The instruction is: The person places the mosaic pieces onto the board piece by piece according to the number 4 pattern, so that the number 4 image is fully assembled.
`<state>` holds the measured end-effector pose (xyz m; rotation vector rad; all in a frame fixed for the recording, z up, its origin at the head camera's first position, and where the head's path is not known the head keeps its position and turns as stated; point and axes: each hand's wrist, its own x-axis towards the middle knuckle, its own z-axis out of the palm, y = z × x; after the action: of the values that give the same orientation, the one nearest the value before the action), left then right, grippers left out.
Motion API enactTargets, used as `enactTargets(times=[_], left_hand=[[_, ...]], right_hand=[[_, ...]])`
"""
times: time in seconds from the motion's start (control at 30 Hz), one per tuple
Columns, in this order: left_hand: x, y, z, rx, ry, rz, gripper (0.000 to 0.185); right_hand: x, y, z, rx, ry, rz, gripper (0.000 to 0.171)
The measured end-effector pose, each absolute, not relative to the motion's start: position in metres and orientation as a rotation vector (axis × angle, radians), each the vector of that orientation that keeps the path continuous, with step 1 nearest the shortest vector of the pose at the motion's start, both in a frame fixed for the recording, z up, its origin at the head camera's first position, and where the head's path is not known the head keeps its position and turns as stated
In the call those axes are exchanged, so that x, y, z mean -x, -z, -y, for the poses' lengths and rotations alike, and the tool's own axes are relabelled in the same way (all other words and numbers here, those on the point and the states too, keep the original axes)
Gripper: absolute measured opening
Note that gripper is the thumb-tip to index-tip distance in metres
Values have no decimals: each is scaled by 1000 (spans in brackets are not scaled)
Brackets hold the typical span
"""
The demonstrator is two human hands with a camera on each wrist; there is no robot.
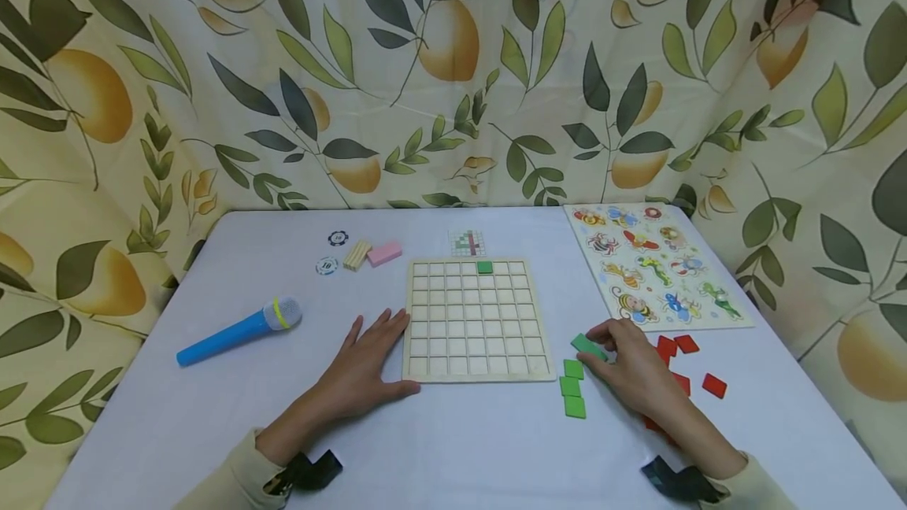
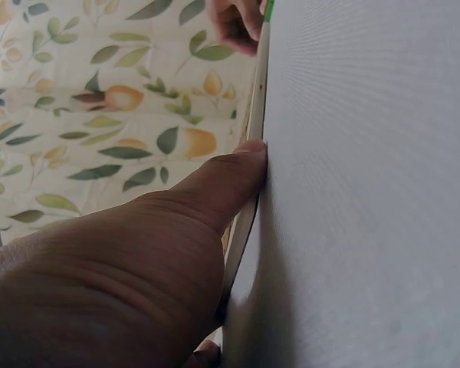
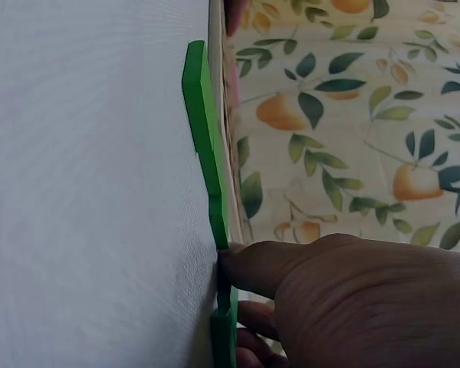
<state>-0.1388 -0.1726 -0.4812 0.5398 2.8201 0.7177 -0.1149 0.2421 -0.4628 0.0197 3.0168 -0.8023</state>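
Observation:
A pale square grid board [image 1: 476,382] lies mid-table, with one green tile [image 1: 485,267] in its top row. My left hand [image 1: 364,364] rests spread at the board's left side, fingertips at the edge and thumb [image 2: 241,165] against the near corner. To the right of the board, my right hand [image 1: 631,360] pinches a green tile [image 1: 585,345] between thumb and fingers, at table level. Several more green tiles [image 1: 572,386] run in a line toward the near edge. Red tiles [image 1: 714,386] lie around and partly beneath the right hand.
A small pattern card [image 1: 466,242] lies behind the board. A blue toy microphone [image 1: 234,334], two round chips [image 1: 327,266], a pink block [image 1: 385,253] and wooden sticks [image 1: 357,255] are on the left. A cartoon insect puzzle board [image 1: 602,258] occupies the back right.

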Motion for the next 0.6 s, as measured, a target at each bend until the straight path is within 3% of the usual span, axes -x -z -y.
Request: enactTargets(times=[0.6], left_hand=[[138,480,173,-535,-706,-2814,112]], right_hand=[[113,448,-228,30,805,-3040,35]])
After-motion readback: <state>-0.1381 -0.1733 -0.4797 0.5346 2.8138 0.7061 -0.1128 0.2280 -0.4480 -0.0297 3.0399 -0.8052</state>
